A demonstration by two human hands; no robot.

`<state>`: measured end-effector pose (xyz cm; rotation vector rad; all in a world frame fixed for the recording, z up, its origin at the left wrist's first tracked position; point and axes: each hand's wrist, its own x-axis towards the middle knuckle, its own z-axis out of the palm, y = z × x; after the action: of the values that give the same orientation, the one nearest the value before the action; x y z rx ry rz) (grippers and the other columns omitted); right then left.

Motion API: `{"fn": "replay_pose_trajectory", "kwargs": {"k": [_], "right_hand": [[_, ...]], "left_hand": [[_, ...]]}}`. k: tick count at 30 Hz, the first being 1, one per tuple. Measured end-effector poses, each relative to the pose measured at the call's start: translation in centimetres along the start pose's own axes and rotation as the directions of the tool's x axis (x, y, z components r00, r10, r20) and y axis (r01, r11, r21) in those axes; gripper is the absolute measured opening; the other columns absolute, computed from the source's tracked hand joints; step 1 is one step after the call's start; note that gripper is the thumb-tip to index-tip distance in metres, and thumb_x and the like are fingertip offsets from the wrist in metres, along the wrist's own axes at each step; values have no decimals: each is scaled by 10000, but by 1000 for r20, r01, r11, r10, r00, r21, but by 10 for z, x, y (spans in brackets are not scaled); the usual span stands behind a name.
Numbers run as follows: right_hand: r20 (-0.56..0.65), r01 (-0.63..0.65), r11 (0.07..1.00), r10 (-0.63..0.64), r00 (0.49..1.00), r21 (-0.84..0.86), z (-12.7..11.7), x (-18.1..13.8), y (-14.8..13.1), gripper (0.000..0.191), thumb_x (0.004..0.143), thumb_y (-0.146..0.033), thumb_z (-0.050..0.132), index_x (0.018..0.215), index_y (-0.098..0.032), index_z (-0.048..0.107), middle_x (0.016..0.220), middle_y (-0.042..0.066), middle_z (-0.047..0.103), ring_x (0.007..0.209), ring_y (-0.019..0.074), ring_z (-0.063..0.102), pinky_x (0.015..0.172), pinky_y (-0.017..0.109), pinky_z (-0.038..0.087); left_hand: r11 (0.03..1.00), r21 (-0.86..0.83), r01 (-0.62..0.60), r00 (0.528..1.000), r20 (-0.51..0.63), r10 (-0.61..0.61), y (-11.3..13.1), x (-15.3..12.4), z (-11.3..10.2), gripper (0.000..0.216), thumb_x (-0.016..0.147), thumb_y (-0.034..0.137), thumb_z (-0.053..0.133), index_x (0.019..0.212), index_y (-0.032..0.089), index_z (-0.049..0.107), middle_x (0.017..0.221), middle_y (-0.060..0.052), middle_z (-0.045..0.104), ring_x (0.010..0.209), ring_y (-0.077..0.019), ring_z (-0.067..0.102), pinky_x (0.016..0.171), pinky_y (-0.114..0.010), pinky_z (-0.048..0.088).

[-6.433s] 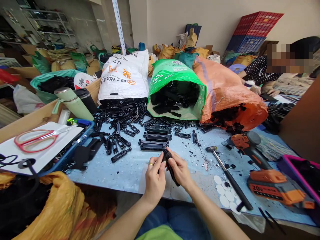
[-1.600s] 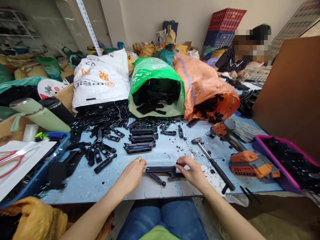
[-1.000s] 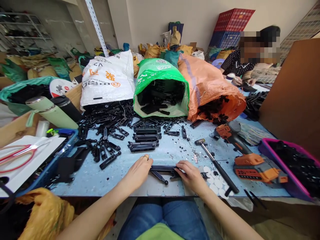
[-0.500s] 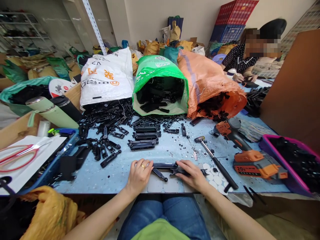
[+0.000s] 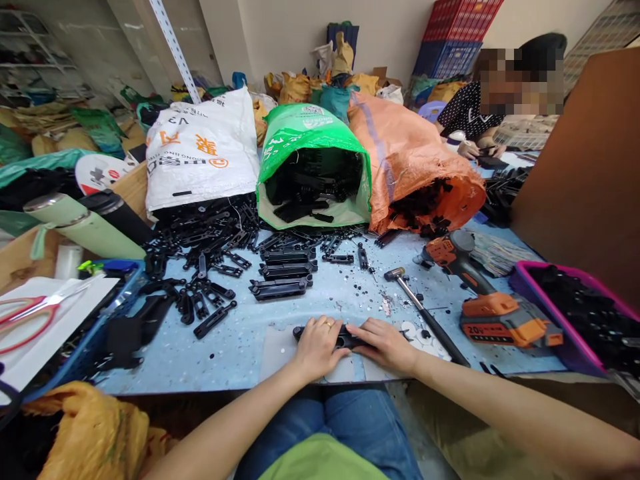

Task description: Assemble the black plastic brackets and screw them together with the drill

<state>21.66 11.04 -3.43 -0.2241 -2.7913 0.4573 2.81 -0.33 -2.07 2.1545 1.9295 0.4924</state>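
Note:
A long black plastic arm assembly (image 5: 344,339) lies flat near the table's front edge, mostly covered by my hands. My left hand (image 5: 319,347) wraps over its left portion, with the rounded black end showing beyond the fingers. Fingers closed, my right hand (image 5: 384,343) grips the right portion. A few dark tips stick out past its far side. Beyond my hands, several similar black assemblies (image 5: 283,287) lie in a stacked row. Loose black arm pieces (image 5: 215,320) are scattered to their left.
A hammer (image 5: 425,317) and an orange cordless drill (image 5: 503,320) lie at right, beside a pink bin (image 5: 520,280). White, green (image 5: 315,133) and orange sacks (image 5: 415,160) stand behind. Scissors (image 5: 30,313) rest at left. Another person (image 5: 470,113) sits at the far right.
My left hand has moved right and forward, from the assembly's left end to over its middle-left. The small arm that angled out toward me no longer shows. The view has shifted slightly.

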Motion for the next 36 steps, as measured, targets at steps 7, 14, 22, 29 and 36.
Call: {"fn": "replay_pose_trajectory", "kwargs": {"k": [7,14,22,29,36], "right_hand": [[72,-13,989,24,997,-148,-9,2,3,451,891,-469,426,1239,-187,485,878,74,606,785,177,552,657,280,434],[-35,-49,991,45,998,-124,-51,11,-36,556,874,-617,251,636,-192,519,567,45,530,547,158,496,498,272,323],[-514,255,739,143,846,624,-15,74,-121,412,890,-554,171,957,-268,460,727,64,553,675,202,556,586,331,455],[-479,-29,890,272,835,455,74,153,-63,339,925,-399,249,1206,-266,385,1308,105,395,1196,254,406,906,434,422],[-195,-436,895,412,890,-97,2,243,101,252,912,-299,377,1038,-163,547,1034,97,573,1012,201,496,886,332,395]], "left_hand": [[990,135,-43,999,7,42,4,-5,-4,483,870,401,461,1263,125,411,1108,-136,561,993,-265,501,815,-404,393],[998,12,-56,993,-99,57,1,-25,-47,481,921,456,250,735,167,587,676,-93,598,674,-205,549,592,-318,423],[841,-406,-357,812,-580,65,32,-70,-55,660,915,457,-20,724,214,563,517,-59,538,489,-153,514,458,-278,408],[989,-35,-144,744,-663,84,-25,-61,-45,629,883,574,132,1227,180,482,898,-139,640,836,-240,612,672,-363,503],[918,330,220,952,-278,-128,-83,-33,-39,381,759,345,653,1116,224,597,1092,-91,609,1046,-273,531,861,-450,427]]}}
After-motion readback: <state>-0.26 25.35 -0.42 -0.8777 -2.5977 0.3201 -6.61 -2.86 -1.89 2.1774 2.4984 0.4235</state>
